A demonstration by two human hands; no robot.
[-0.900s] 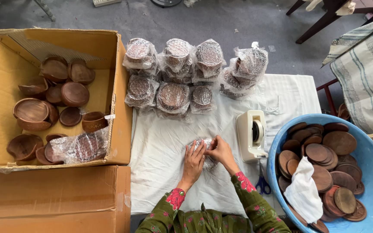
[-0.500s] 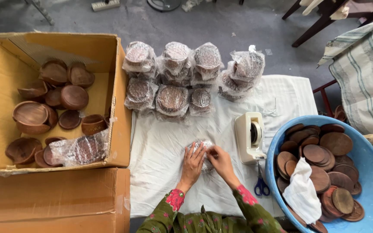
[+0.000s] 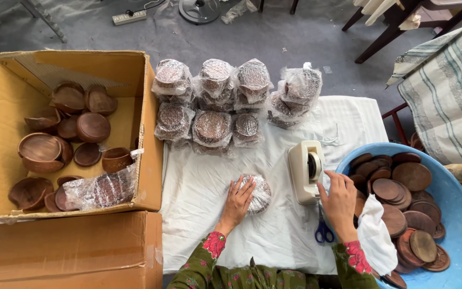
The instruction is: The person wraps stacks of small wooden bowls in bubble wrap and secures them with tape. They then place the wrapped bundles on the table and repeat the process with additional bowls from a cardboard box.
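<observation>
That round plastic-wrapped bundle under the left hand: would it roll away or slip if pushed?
The wrapped bundle lies flat on the white cloth under the left hand, so it probably slides rather than rolls. Its crinkled clear film looks slippery. It likely feels stiff, since discs seem stacked inside.

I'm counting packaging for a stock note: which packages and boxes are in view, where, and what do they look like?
Wrapped bundle: under left hand, round, clear plastic.
Wrapped bundles: cloth's far edge, clear plastic over brown discs.
Cardboard box: left, open, tan, holding brown bowls.
Right hand: at cream tape dispenser.
</observation>
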